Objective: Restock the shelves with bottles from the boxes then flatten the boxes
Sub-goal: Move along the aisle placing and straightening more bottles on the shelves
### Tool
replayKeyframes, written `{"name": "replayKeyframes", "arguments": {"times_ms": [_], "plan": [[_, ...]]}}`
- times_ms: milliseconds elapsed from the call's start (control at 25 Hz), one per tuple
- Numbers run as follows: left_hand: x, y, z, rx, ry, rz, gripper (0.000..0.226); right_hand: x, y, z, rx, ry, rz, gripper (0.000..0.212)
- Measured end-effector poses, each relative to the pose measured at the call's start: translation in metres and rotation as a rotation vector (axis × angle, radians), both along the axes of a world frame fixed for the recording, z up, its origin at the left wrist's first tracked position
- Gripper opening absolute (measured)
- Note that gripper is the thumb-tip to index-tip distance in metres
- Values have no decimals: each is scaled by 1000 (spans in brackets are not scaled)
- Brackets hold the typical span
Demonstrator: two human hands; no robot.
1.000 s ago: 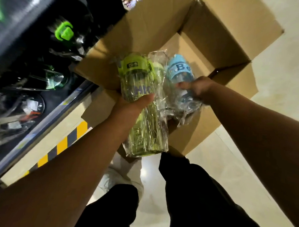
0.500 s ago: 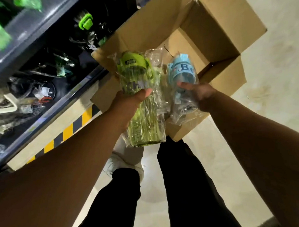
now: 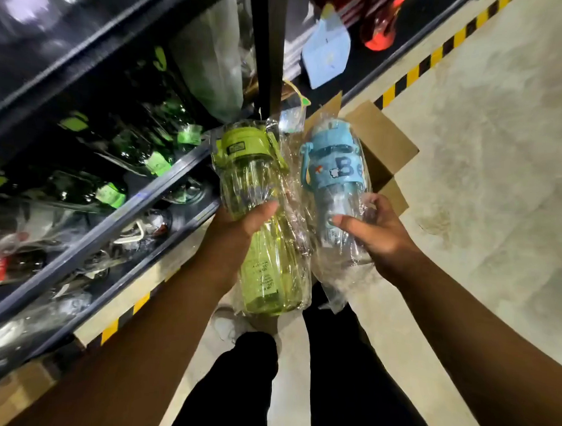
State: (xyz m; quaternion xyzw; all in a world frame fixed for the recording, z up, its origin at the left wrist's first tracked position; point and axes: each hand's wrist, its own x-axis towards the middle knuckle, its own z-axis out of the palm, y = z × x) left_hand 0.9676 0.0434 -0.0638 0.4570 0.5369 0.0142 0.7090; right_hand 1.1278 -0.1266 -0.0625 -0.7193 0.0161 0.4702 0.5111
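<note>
Green bottle (image 3: pixel 266 218) in left hand (image 3: pixel 240 224), blue bottle (image 3: pixel 335 189) in right hand (image 3: pixel 375 233)

A lime-green water bottle (image 3: pixel 266 231) and a light-blue water bottle (image 3: pixel 336 176), both in clear plastic wrap. Brown cardboard box (image 3: pixel 382 143). Yellow-and-black striped floor tape (image 3: pixel 434 58) on beige floor (image 3: pixel 485 157).

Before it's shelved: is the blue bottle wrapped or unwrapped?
Wrapped: clear film covers the blue bottle, crinkled and trailing below the right hand that grips it.
</note>
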Motion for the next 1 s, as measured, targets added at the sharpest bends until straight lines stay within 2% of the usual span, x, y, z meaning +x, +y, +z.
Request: {"name": "replayKeyframes", "arguments": {"times_ms": [40,120,200,320,400,560,680,840,920,1000], "plan": [[-12,3,46,47,-55,7,50,-9,3,46,55,-24,15,65],[-38,8,123,172,-129,15,53,-26,8,126,150,-82,55,72],[-62,10,186,240,-188,55,62,-43,11,189,239,-114,70,78],[-92,0,276,337,-271,122,58,-71,16,268,325,-146,121,93],[-107,-13,328,395,-308,204,55,-78,19,314,379,-227,221,93],[-128,-39,408,461,-375,270,52,-77,19,381,522,-267,405,75],[-143,-60,458,483,-417,409,50,-80,18,425,627,-256,481,83],[-163,-68,529,587,-456,465,71,-92,35,499,775,-294,575,79],[-177,-69,566,637,-509,513,61,-104,48,535,846,-276,615,83],[-195,-67,599,691,-536,513,54,-119,61,568,895,-266,641,79]]}}
